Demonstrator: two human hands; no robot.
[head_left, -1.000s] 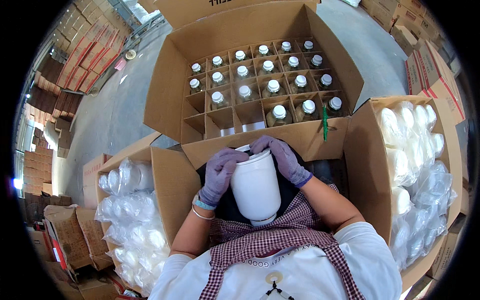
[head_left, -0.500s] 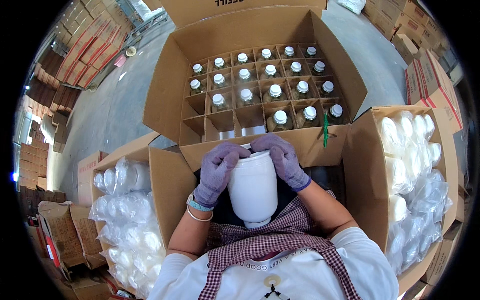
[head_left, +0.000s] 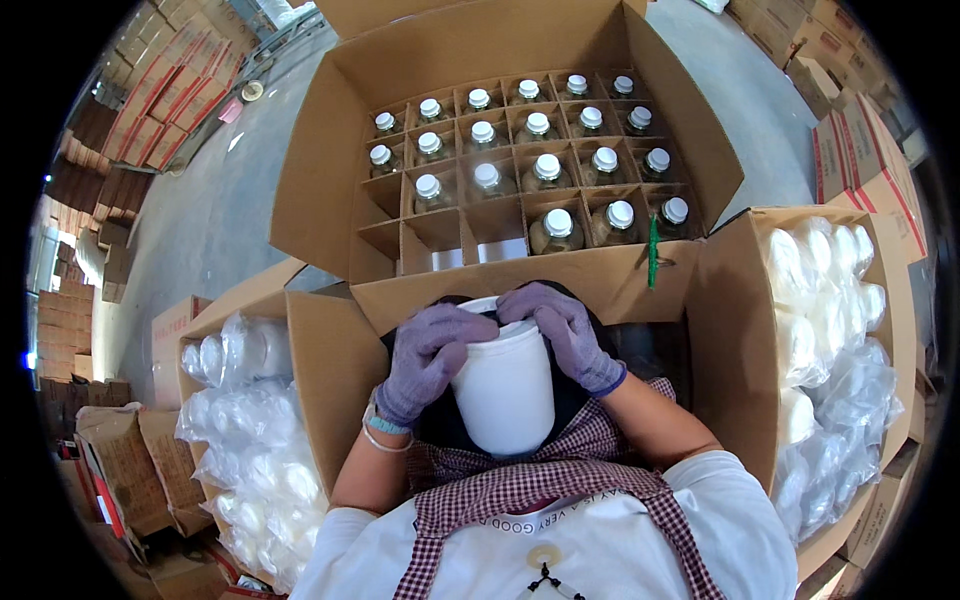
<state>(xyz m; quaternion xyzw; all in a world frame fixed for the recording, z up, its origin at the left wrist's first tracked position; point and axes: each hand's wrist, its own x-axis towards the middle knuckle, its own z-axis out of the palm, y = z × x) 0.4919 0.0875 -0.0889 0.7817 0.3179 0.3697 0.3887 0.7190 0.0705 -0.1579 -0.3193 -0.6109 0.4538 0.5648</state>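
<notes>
A white plastic jar (head_left: 505,400) rests against my apron at my lap, tilted, its wider rim away from me. Both hands wear purple-grey work gloves. My left hand (head_left: 428,350) is closed on the left side of the rim, thumb along the near edge. On the other side my right hand (head_left: 565,325) grips the rim with bent fingers. Part of a white ring arcs behind the fingers; I cannot tell whether it is the jar's far edge or a separate piece. Just beyond stands an open carton (head_left: 590,268) with a cardboard divider, holding several white-capped clear bottles (head_left: 556,228).
On my left, a carton (head_left: 335,370) holds white items in clear plastic bags (head_left: 250,410). Another carton (head_left: 735,340) with similar bagged white items (head_left: 825,330) stands on my right. A green strip (head_left: 653,250) hangs on the bottle carton's near edge. Stacked boxes (head_left: 185,95) stand farther off.
The jar has tipped, so the narrow neck at its near end no longer shows. Both hands stay on the rim, slightly lower in view. The view has shifted a little.
</notes>
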